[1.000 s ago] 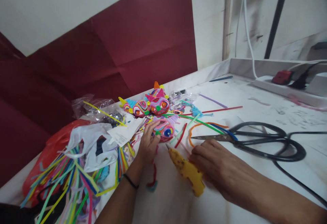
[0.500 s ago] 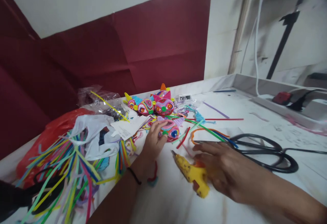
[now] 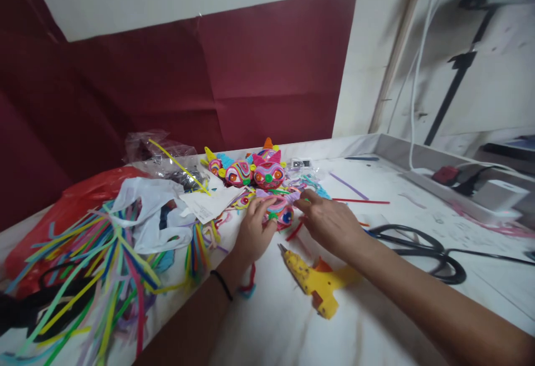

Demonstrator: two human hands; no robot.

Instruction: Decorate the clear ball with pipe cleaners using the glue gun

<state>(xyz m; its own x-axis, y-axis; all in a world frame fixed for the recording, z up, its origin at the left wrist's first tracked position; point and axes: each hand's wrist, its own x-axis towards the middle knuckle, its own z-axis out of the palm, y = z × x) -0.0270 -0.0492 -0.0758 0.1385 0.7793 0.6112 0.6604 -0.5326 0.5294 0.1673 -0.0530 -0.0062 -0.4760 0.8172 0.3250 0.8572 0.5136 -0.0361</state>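
While left fingers point(image 3: 253, 210) hold pink head point(image 3: 279, 206), red bag point(image 3: 75, 201), contents hidden

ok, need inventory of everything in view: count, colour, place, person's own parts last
pink figure: 1, pink with purple ears, under the left hand
other figures: at least 3, multicoloured, behind it
glue gun: 1, yellow, table, foreground
scissors: 1 pair, black handles, right, partly hidden
craft strips: many, multicoloured, mostly left
red bag: 1, red, far left
white bag: 1, white, left
clear wrap: count unclear, transparent, back left
paper: count unclear, white, centre-left
power strip: 1, white, right
wall sheet: count unclear, maroon, wall
stand: 1, black, back right
table: 1, white, beneath
wristband: 1, black, left wrist
left hand: 1, bare, on pink figure
right hand: 1, bare, at pink figure's ear
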